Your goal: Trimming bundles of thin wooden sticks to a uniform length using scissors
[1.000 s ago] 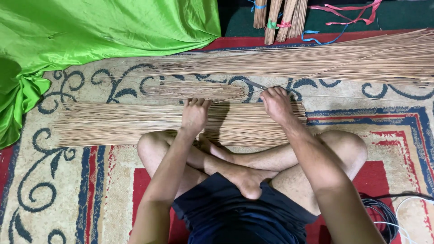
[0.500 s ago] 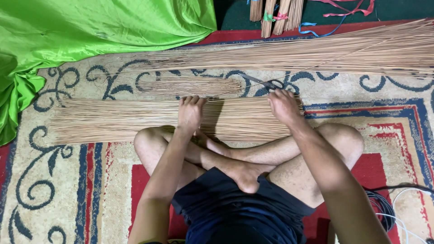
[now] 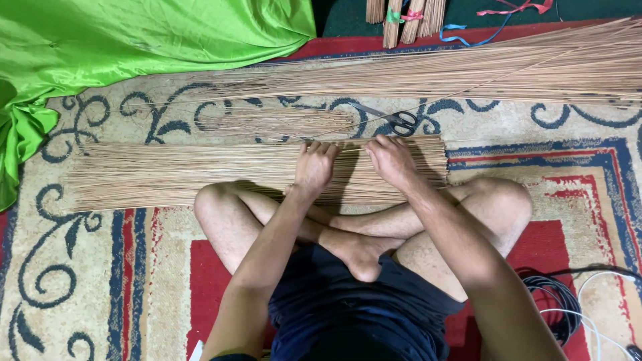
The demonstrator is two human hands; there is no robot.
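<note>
A green cloth [image 3: 134,40] covered the carpet's [image 3: 87,267] far left corner. Across the carpet's middle lay a flat layer of thin sticks [image 3: 167,175] (tan, side by side). The left hand [image 3: 314,166] pressed on it, fingers curled, apparently gripping nothing; just beside it, the right hand [image 3: 391,160] rested likewise. Scissors [image 3: 394,120] lay beyond, near the long stick pile [image 3: 501,73] along the far edge.

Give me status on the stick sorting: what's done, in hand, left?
Done, by the look of it: a short even stack of sticks lies on the rug, and tied bundles stand at the top edge. In hand: left hand and right hand press on that stack. Left: the long loose sticks lie uncut beyond the scissors, which lie untouched.
</note>
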